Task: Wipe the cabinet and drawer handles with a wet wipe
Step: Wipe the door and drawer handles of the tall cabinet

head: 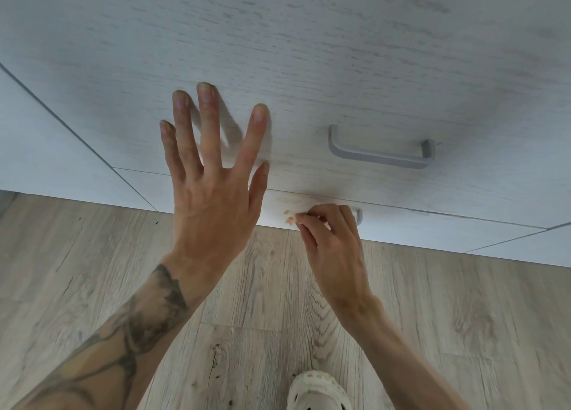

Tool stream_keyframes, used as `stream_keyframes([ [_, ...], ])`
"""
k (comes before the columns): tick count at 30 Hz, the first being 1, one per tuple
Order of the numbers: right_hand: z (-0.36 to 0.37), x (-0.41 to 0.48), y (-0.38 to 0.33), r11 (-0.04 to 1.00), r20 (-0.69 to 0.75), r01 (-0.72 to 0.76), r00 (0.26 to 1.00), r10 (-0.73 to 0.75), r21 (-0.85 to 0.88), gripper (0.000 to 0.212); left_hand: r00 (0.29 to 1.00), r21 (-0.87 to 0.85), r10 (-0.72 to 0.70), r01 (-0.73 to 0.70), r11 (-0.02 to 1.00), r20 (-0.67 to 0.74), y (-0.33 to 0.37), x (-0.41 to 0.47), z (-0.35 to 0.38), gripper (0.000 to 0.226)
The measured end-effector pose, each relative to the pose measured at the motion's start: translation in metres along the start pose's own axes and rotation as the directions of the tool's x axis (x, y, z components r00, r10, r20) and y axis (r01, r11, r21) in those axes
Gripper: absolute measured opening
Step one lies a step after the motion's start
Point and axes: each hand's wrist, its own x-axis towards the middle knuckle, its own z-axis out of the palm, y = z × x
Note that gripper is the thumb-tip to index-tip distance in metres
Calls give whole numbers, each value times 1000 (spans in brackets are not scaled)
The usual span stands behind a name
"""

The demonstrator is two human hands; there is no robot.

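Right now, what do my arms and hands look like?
Both arms are bare, no sleeves in view. The left forearm carries a large dark tattoo reaching the wrist; the right forearm is unmarked. Neither left hand nor right hand wears gloves, rings or a watch.

Wood-look floor point(463, 317) with one shoe point(318, 391) at the bottom edge.
The floor's planks are grey-beige with dark knots and long grain; the shoe is cream, pierced with round holes, standing on the planks; only its front part shows.
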Motion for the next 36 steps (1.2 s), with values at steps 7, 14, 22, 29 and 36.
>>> stream_keyframes([
  [7, 8, 12, -5, 997, 118, 50, 992, -43, -57, 23, 1000, -4, 11, -11, 1000, -11, -2, 0, 1, 75],
  [14, -4, 3, 14, 964, 148, 266, 955, -259, -30, 15, 1000, -15, 19, -19, 1000, -15, -3, 0, 2, 75],
  [22, -25, -25, 58, 985, 63, 171, 983, -171, 3, 21, 1000, -26, 23, -23, 999, -12, -4, 0, 2, 73],
  [29, -24, -38, 54, 896, -161, -350, 902, 401, 274, 19, 1000, -31, 22, -22, 999, 1, -3, -1, 0, 73],
  [36, -18, -37, 33, 588, 24, -559, 737, 676, 584, 17, 1000, -41, 16, -16, 999, 7, -3, 0, -1, 73],
])
